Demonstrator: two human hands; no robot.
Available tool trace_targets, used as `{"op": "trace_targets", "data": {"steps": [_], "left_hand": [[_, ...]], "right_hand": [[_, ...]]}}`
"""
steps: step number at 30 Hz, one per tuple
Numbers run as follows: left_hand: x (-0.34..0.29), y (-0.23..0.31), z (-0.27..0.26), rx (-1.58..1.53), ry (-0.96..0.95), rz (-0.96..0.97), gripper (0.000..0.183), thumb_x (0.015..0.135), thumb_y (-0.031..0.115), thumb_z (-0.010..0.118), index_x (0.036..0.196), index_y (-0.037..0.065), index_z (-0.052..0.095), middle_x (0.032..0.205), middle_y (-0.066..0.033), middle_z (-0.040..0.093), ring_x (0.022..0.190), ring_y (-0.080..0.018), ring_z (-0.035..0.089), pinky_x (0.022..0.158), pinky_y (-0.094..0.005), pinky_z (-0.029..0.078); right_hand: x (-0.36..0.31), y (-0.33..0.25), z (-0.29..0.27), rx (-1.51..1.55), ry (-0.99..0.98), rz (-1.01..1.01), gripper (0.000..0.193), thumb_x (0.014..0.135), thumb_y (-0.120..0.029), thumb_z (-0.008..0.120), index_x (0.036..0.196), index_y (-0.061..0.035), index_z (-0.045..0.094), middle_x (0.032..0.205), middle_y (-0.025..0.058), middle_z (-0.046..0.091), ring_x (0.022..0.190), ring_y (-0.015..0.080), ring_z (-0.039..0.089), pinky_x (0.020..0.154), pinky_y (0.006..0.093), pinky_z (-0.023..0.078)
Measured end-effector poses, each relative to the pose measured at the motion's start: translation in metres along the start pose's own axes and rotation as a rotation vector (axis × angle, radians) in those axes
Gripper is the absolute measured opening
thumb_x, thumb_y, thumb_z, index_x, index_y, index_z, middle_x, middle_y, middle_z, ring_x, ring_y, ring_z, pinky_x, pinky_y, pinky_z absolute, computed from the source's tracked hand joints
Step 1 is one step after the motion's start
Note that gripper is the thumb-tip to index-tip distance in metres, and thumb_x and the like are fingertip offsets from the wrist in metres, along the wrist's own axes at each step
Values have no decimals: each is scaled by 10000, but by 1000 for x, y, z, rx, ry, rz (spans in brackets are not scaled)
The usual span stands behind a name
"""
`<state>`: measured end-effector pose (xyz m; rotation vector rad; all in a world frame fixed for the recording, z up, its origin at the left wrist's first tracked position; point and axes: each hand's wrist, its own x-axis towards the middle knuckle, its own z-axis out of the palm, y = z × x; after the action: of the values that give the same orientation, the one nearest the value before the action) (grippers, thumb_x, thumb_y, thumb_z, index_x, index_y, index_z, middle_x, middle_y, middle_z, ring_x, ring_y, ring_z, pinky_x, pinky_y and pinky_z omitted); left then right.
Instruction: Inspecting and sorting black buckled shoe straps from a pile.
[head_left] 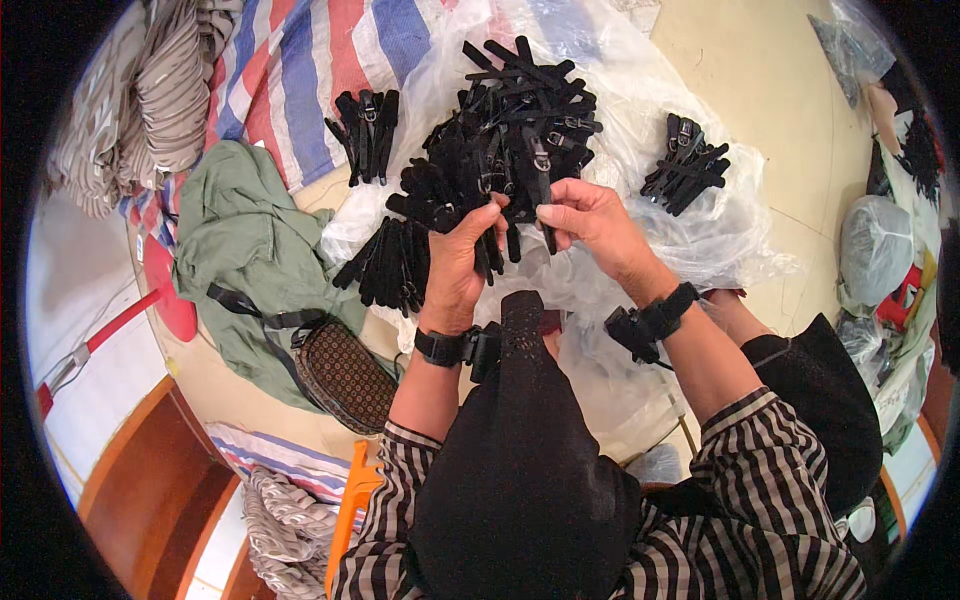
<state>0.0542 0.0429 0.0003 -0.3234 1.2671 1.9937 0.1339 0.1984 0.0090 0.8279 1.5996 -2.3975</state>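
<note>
My right hand pinches a black buckled strap between thumb and fingers; its silver buckle points away from me. Close beside it, my left hand is closed with thumb and fingertips together on another black strap with a small metal buckle. The lower part of that strap is partly hidden by the fingers. Just beyond both hands lies a large heap of similar black straps. Smaller bunches sit around it: one at the far left, one at the right, and one nearer left.
Clear plastic sheeting spreads under the straps. Left of it lie a green cloth and a brown patterned pouch. Behind is a striped woven sheet. Grey bundles stand far left, and plastic-wrapped bags line the right.
</note>
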Motion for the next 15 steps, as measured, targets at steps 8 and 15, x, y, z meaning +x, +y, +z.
{"op": "trace_targets", "data": {"steps": [8, 15], "left_hand": [[0, 6, -7, -267, -82, -79, 189, 815, 105, 602, 953, -24, 589, 921, -105, 616, 745, -149, 567, 585, -258, 456], [-7, 8, -1, -118, -101, -57, 239, 798, 102, 614, 996, -28, 586, 925, -101, 623, 738, -150, 571, 574, -260, 458]], "right_hand": [[-7, -10, 19, 101, 33, -6, 124, 818, -137, 612, 857, -20, 616, 696, -21, 566, 558, 57, 500, 525, 199, 414], [-12, -3, 19, 115, -33, -15, 127, 818, -136, 614, 870, -20, 618, 717, -17, 572, 575, 60, 499, 547, 204, 418]]}}
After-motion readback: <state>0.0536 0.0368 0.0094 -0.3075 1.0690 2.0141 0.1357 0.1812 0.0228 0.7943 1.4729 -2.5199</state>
